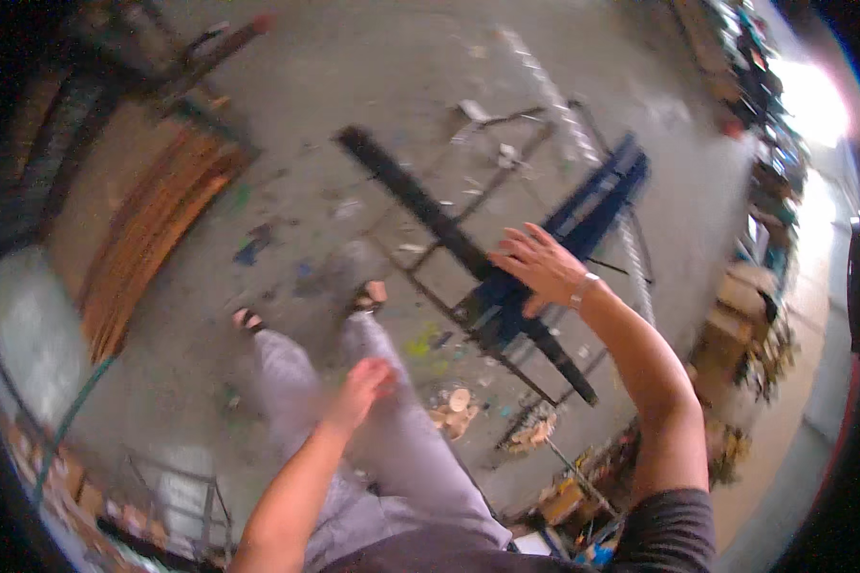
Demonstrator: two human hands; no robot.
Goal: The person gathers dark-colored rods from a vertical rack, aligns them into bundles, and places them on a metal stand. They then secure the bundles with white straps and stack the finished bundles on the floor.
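My right hand [545, 270] is stretched out with its fingers spread, over a long dark blue piece [597, 196] that looks like folded cloth. I cannot tell whether the palm touches it. The blue piece lies across a dark bar [411, 196] on a thin-legged metal frame [440, 301] standing on the floor. A light band circles my right wrist. Lower and to the left, my left hand [361, 387] hangs in front of my legs, away from the frame. Motion smears its fingers, and no held thing shows in it.
Orange-brown boards [153, 239] stand at the left. Scraps litter the grey floor, with pale pieces [456, 413] near my legs. A whitish twisted strip [554, 95] runs past the frame. Boxes [736, 310] and piled goods line the right side. A green pole [76, 415] leans at lower left.
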